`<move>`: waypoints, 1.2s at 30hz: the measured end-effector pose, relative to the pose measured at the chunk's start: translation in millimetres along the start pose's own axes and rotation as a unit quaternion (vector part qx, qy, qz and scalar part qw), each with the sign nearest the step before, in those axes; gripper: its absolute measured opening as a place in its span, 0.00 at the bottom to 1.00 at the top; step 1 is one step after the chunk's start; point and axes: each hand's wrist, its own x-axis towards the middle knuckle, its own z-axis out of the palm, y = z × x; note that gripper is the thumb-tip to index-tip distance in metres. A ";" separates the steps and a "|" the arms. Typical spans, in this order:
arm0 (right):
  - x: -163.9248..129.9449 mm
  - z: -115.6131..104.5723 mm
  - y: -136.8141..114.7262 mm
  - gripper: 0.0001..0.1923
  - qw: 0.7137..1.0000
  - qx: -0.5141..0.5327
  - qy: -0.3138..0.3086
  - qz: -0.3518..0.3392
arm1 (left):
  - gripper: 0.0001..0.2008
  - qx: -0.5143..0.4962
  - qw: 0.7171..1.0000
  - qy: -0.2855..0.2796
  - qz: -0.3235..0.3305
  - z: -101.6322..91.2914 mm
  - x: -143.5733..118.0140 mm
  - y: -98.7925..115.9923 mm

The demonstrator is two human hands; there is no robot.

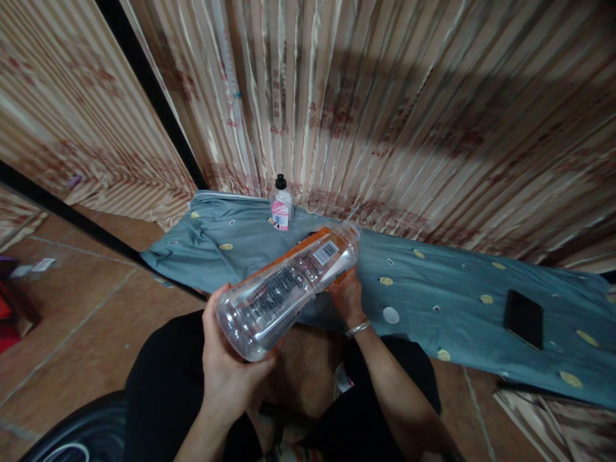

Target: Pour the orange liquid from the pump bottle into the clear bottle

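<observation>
A large clear plastic bottle [289, 292] with an orange label and a barcode lies slanted across both my hands. Its uncapped mouth end points to the upper right, away from me. My left hand [231, 366] is wrapped around the bottle's base. Near the mouth end, my right hand [349, 298] grips the underside, its fingers partly hidden behind the bottle. A small clear bottle [280, 208] with a pink label and black cap stands upright beyond it. To the right of my right hand lies a flat white disc [391, 314].
A blue-green patterned cloth [409, 276] covers the narrow table, where a dark phone [524, 319] rests at right. Striped curtains [375, 115] hang behind. Black poles [154, 96] stand at left. A red object [9, 314] sits on the floor's left edge.
</observation>
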 end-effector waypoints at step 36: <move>-1.0 -0.9 -5.0 0.45 0.999 -0.009 0.003 0.032 | 0.51 0.008 1.000 -0.004 -0.023 -1.0 -1.2 -2.9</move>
